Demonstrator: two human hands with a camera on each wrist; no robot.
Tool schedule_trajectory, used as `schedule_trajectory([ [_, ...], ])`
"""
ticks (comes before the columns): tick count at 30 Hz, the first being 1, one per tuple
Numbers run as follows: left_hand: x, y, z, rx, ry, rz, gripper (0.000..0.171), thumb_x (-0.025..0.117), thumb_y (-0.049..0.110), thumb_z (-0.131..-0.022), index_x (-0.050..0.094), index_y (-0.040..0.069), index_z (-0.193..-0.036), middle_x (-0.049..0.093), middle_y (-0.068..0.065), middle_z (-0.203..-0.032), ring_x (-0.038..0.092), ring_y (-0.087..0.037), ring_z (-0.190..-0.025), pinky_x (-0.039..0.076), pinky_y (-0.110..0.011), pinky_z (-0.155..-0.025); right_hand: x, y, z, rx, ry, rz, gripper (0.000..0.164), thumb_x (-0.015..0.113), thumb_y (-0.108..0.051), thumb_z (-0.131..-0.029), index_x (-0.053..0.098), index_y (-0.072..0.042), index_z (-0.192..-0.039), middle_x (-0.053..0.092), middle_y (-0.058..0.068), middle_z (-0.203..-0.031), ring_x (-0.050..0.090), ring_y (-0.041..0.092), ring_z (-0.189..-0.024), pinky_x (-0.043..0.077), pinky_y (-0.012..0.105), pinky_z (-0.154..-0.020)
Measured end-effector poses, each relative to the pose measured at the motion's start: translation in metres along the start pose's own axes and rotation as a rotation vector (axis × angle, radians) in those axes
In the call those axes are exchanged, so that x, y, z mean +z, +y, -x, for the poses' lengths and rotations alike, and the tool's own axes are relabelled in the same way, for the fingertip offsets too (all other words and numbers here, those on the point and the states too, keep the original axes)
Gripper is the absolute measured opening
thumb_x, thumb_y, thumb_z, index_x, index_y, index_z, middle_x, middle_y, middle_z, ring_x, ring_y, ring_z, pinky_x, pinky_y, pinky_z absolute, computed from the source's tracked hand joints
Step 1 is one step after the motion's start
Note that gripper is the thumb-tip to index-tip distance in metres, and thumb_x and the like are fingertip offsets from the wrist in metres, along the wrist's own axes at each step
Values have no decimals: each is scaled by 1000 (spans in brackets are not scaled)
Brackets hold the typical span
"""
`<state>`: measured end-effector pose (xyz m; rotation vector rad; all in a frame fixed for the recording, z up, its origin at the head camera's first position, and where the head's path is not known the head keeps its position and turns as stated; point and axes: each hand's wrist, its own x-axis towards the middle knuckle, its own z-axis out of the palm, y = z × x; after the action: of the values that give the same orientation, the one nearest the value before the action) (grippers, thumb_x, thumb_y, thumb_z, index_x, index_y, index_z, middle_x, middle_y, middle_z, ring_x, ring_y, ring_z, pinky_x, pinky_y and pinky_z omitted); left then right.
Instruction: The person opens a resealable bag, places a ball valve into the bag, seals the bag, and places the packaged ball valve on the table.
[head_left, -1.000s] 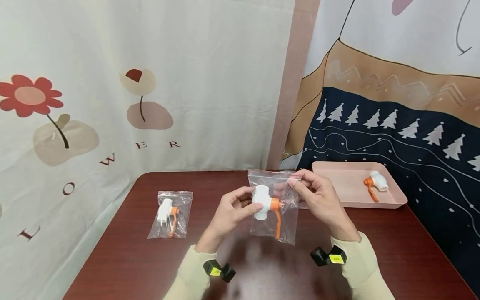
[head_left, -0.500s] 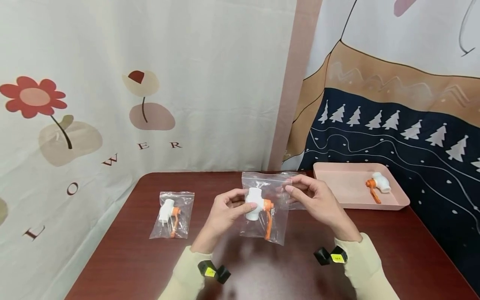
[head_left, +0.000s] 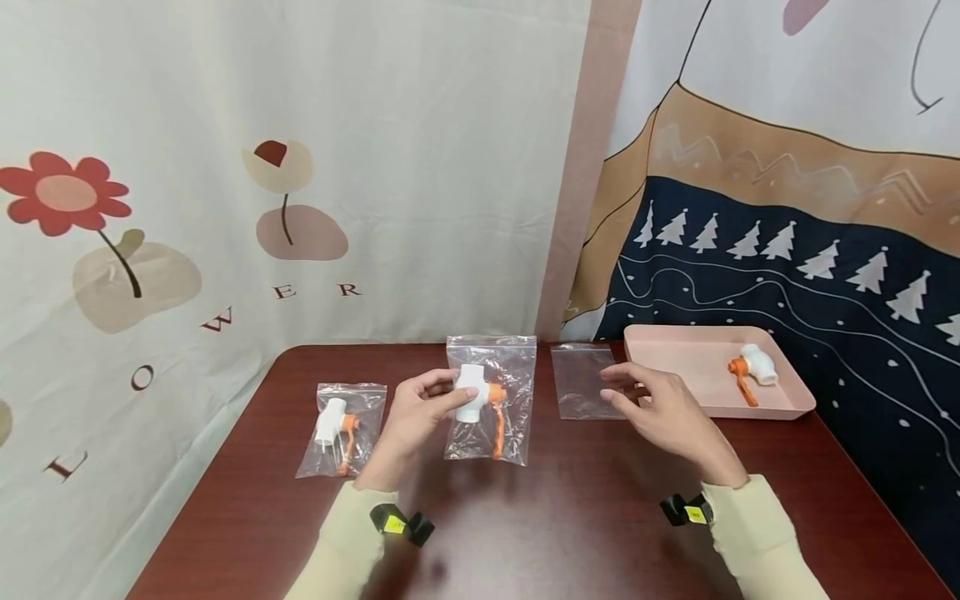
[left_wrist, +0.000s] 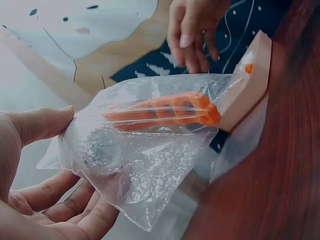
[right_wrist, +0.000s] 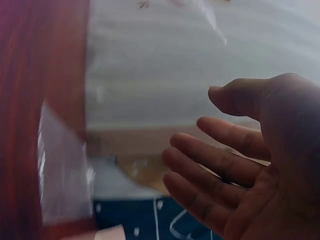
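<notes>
My left hand [head_left: 415,421] pinches a clear zip bag [head_left: 517,417] between thumb and fingers, gripping through the plastic a white valve with an orange lever handle [head_left: 472,392]. The bag hangs upright above the table. In the left wrist view the orange handle [left_wrist: 170,111] points away from the thumb, and the white body is blurred by the film. My right hand [head_left: 667,412] holds nothing; its fingers [right_wrist: 215,160] are spread and relaxed in the right wrist view. Behind its fingertips lies a flat zip bag [head_left: 583,387] with nothing visible inside.
On the left of the dark red table [head_left: 555,525] lies another zip bag [head_left: 367,417] with a white and orange valve in it. A pink tray [head_left: 675,400] at the back right holds a loose valve [head_left: 757,365]. Printed curtains [head_left: 420,167] hang behind the table.
The right hand has let go of the held bag's top edge and moved right and a little down. The left hand has carried the bagged valve to the left, uncovering the flat bag.
</notes>
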<state>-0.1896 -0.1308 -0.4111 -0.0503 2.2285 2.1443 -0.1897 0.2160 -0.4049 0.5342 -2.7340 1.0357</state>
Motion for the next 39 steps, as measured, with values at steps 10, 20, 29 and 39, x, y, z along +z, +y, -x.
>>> schedule_trajectory([
  [10,-40,-24,-16,-106,96,-41,50,84,21,-86,66,0,-128,75,3,-101,67,-6,-85,58,-25,-75,-4,47,9,24,78,226,35,75,-17,-93,70,-1,-124,69,23,-126,63,42,-116,53,62,-98],
  [20,-75,-37,-26,-225,158,-133,63,83,31,-87,59,-3,-133,68,-5,-109,64,-10,-82,58,-21,-71,-14,84,18,128,12,301,28,70,-14,-94,72,2,-117,69,27,-120,62,44,-113,52,63,-97],
  [29,-90,-42,-26,-284,136,-270,60,79,33,-89,62,-6,-131,62,-24,-132,68,-28,-105,62,-32,-84,-13,97,22,152,22,310,11,73,-9,-92,78,-1,-98,74,18,-99,64,32,-90,57,53,-80],
  [39,-95,-45,-29,-334,96,-350,60,82,32,-86,60,-12,-122,57,-6,-97,57,-14,-75,60,-25,-65,-10,100,18,181,59,355,5,75,-12,-91,79,-8,-90,75,13,-93,64,31,-88,55,55,-79],
])
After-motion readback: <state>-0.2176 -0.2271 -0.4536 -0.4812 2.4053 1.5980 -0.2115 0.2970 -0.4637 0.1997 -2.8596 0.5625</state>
